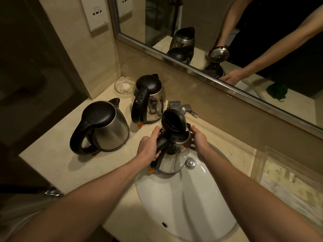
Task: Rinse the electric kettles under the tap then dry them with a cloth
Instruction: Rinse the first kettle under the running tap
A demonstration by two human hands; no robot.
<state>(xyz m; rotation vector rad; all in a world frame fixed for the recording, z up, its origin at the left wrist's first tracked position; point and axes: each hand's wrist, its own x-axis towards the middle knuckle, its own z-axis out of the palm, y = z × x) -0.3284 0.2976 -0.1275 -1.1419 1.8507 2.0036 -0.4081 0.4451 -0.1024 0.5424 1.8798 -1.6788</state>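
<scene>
1. held kettle (172, 160): steel body, over the far end of the sink (183, 203), just near of the tap (181, 107). Roughly upright. Can't tell if its base touches the basin.
2. lid (172, 121): black, flipped open, standing up and hiding part of the tap. Can't tell if water is running.
3. left hand (148, 148): fingers clamped round the black handle (161, 145) on the kettle's left side.
4. right hand (199, 139): wrapped on the right side of the body, thumb up by the rim, fingers curled against the steel.
5. near-left kettle (104, 127): on the counter (52, 159), lid closed, handle toward the near left, droplets on the lid.
6. far kettle (150, 100): on the counter just left of the tap, lid closed, wet.
7. glass dish (125, 85): far-left corner of the counter, beside the far kettle.
8. drain plug (190, 163): in the sink, just right of the held kettle.
9. green cloth (277, 91): seen only as a reflection in the mirror (209, 23), lying on the counter.
</scene>
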